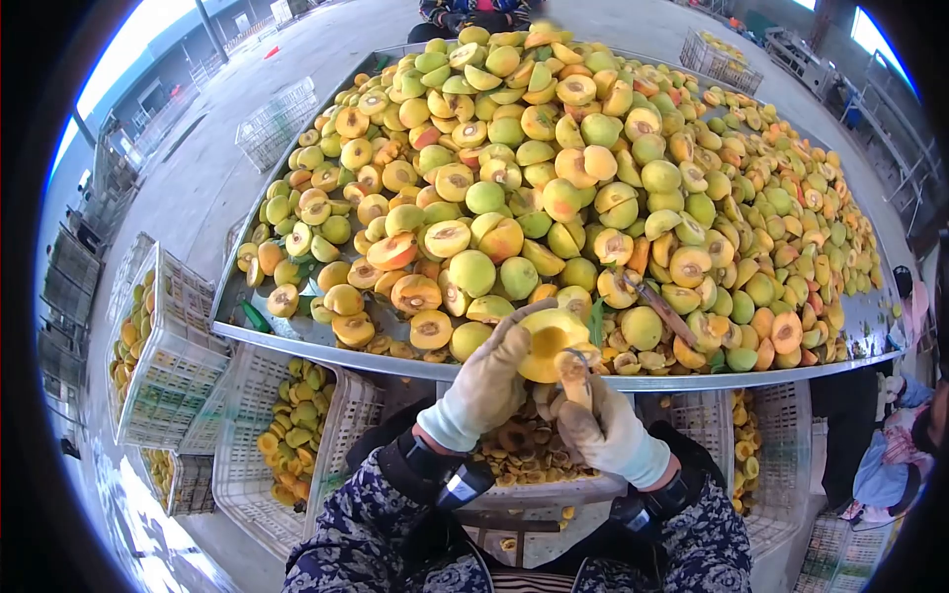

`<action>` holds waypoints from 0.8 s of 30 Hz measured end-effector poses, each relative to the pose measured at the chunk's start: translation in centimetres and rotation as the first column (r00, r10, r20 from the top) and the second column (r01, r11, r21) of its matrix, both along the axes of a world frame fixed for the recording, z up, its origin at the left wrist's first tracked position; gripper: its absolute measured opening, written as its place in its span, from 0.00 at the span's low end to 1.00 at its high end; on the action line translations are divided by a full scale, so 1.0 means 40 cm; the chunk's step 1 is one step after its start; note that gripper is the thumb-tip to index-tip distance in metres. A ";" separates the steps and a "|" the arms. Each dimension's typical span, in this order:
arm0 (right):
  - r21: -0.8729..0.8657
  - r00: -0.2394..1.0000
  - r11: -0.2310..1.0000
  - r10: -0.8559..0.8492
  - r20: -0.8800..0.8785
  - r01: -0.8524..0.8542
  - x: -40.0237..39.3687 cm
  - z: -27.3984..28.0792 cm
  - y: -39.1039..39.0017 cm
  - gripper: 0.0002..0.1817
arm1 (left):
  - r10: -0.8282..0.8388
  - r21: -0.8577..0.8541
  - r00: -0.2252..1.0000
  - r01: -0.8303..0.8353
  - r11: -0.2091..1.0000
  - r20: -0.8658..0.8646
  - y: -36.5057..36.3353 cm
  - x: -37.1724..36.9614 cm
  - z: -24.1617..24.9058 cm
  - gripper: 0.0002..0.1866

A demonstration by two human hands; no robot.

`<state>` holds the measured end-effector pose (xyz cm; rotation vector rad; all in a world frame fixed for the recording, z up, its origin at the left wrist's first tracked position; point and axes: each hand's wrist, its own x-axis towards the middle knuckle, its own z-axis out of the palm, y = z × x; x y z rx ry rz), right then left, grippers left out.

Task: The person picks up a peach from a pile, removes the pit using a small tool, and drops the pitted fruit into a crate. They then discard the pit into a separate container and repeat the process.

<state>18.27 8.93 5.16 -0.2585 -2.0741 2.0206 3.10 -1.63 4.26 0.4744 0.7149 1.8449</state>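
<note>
Both of my hands wear gloves and are close together over the near edge of a metal table [395, 368]. My left hand [491, 381] holds a hollowed peach half [547, 346], its cut face turned up. In my right hand [605, 425] is a tool with a light handle [576, 383]; its metal end is at the right rim of the half, with a bit of flesh or pit by it. Behind them lies a large heap of halved yellow-green peaches [474, 198]. A brown-handled tool [667, 314] rests on the heap.
Below the table, a container [554, 491] of pits and scraps stands between two white crates, the left one [242, 435] holding peach halves. More crates [173, 366] stand at the left. A person [484, 12] is across the table; another person [890, 455] is at the right edge.
</note>
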 end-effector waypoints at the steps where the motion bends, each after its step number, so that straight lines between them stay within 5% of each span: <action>1: 0.001 1.000 1.000 0.006 0.000 -0.006 0.003 -0.008 0.001 0.24 | -0.130 0.154 0.991 0.122 0.980 0.040 -0.021 -0.030 -0.039 0.29; 2: 0.370 0.986 0.921 -0.073 -0.147 0.124 0.010 -0.017 0.002 0.21 | -0.121 0.154 0.992 0.114 0.982 0.039 -0.025 -0.028 -0.024 0.29; 3: 0.659 0.946 0.698 -0.085 -0.313 0.281 0.018 -0.024 0.003 0.18 | -0.009 0.069 1.000 0.010 0.998 -0.011 -0.031 -0.022 -0.003 0.31; 4: 0.659 0.947 0.702 -0.070 -0.313 0.270 0.028 -0.030 0.009 0.18 | 0.102 -0.010 0.993 -0.103 0.995 -0.067 -0.043 -0.013 0.024 0.34; 6: 0.862 0.970 0.469 -0.043 0.239 -0.192 0.054 -0.038 0.038 0.13 | 0.362 -0.106 0.877 -0.412 0.905 -0.315 -0.086 -0.007 0.067 0.28; 7: 0.859 0.948 0.450 -0.074 0.309 -0.245 0.087 -0.066 0.053 0.13 | 0.510 -0.213 0.772 -0.609 0.764 -0.379 -0.172 -0.004 0.125 0.29; 8: 0.844 0.915 0.444 -0.113 0.387 -0.302 0.117 -0.102 0.056 0.12 | 0.623 -0.038 0.680 -0.687 0.726 -0.385 -0.235 -0.028 0.096 0.28; 9: 0.853 0.955 0.489 -0.118 0.271 -0.182 0.125 -0.090 0.045 0.13 | 0.682 0.030 0.481 -0.805 0.593 -0.551 -0.305 -0.047 0.089 0.29; 11: 0.872 0.976 0.478 -0.121 0.179 -0.100 0.126 -0.082 0.027 0.12 | 0.707 0.022 0.330 -0.898 0.439 -0.626 -0.446 -0.085 0.069 0.29; 12: 0.878 0.985 0.478 -0.145 0.094 -0.014 0.127 -0.084 0.016 0.12 | 0.628 -0.033 0.243 -0.944 0.327 -0.739 -0.513 -0.117 0.048 0.27; 13: 0.912 0.975 0.406 -0.169 0.143 -0.063 0.128 -0.104 0.019 0.11 | 0.300 0.090 -0.041 -0.984 0.151 -0.953 -0.613 -0.195 -0.056 0.27; 14: 0.908 0.938 0.392 -0.234 0.256 -0.150 0.130 -0.113 0.021 0.11 | 0.294 0.108 -0.061 -0.983 0.147 -0.954 -0.630 -0.181 -0.060 0.27; 16: 0.930 0.953 0.351 -0.232 0.196 -0.106 0.144 -0.140 0.033 0.12 | -0.470 0.384 -0.294 -0.917 -0.108 -0.832 -0.616 -0.165 -0.037 0.25; 17: 0.934 0.955 0.345 -0.235 0.182 -0.093 0.138 -0.120 0.029 0.12 | -0.224 0.074 -0.049 -0.992 -0.103 -0.973 -0.539 -0.124 0.046 0.23; 18: 0.929 0.970 0.370 -0.233 0.065 0.027 0.132 -0.094 0.021 0.12 | -0.105 0.162 -0.181 -0.973 0.163 -0.978 -0.481 -0.114 0.063 0.20; 19: 0.906 0.972 0.400 -0.230 -0.045 0.137 0.137 -0.080 0.015 0.13 | -0.152 0.025 -0.056 -0.980 0.200 -0.987 -0.416 -0.111 0.060 0.19; 20: 0.909 0.973 0.397 -0.226 -0.041 0.131 0.143 -0.101 0.023 0.13 | -0.201 0.088 -0.157 -0.946 0.313 -0.967 -0.352 -0.112 0.045 0.19; 21: 0.926 0.980 0.374 -0.199 0.032 0.046 0.139 -0.140 0.041 0.12 | -0.311 -0.109 -0.004 -0.932 0.345 -0.950 -0.283 -0.115 0.063 0.19; 22: 0.936 0.978 0.349 -0.180 0.104 -0.035 0.139 -0.160 0.055 0.12 | -0.454 -0.171 0.023 -0.942 0.288 -0.891 -0.230 -0.159 0.010 0.21; 24: 0.887 0.986 0.439 -0.143 -0.088 0.143 0.146 -0.078 0.016 0.11 | -0.678 -0.277 0.078 -0.941 0.191 -0.731 -0.144 -0.198 -0.025 0.25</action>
